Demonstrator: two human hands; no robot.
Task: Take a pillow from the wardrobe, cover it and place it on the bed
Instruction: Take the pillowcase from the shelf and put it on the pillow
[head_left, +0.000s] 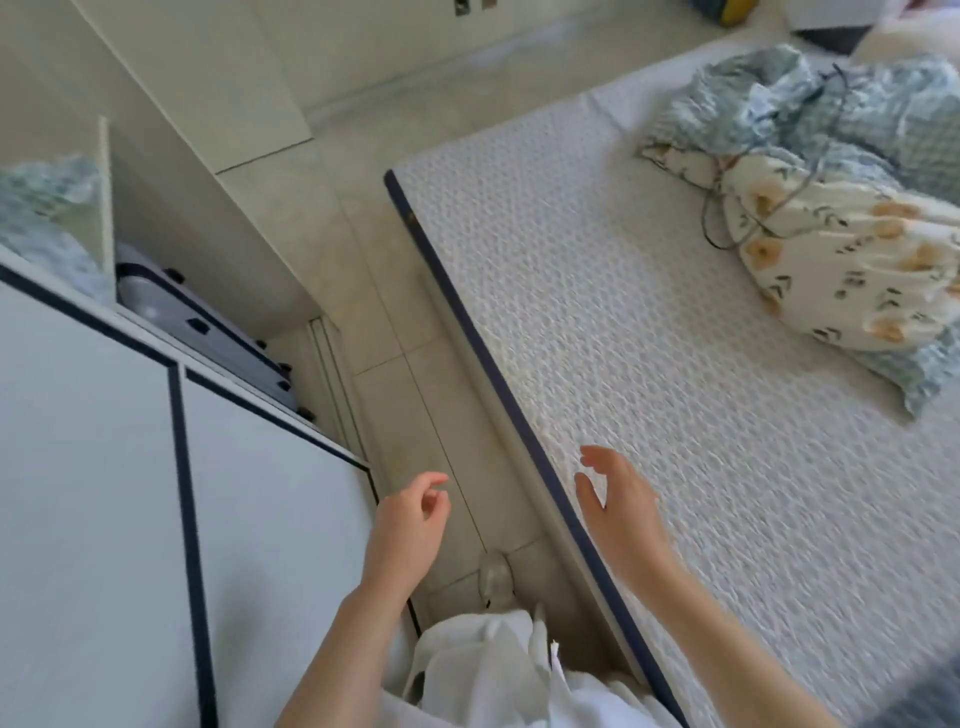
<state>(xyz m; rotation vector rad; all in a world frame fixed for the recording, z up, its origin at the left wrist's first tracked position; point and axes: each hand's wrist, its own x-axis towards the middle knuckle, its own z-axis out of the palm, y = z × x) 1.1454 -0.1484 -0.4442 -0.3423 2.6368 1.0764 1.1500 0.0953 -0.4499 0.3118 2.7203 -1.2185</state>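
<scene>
A white textured mattress (649, 338) with a dark blue edge fills the right side. On its far right lies a pillow in a cream floral cover (841, 265), resting on crumpled blue-patterned bedding (810, 109). The wardrobe (93, 467) stands at the left, its white doors edged in dark blue. One compartment is open and shows blue-patterned fabric (47, 228) behind a divider. My left hand (410, 525) hovers empty by the wardrobe door's edge, fingers loosely curled. Over the mattress's near edge, my right hand (618, 499) is empty with its fingers apart.
A grey suitcase (208, 332) lies inside the open wardrobe bottom. A narrow strip of tiled floor (410, 364) runs between wardrobe and bed. A thin dark cord (727, 208) lies over the pillow. White cabinet doors (208, 78) stand at the back.
</scene>
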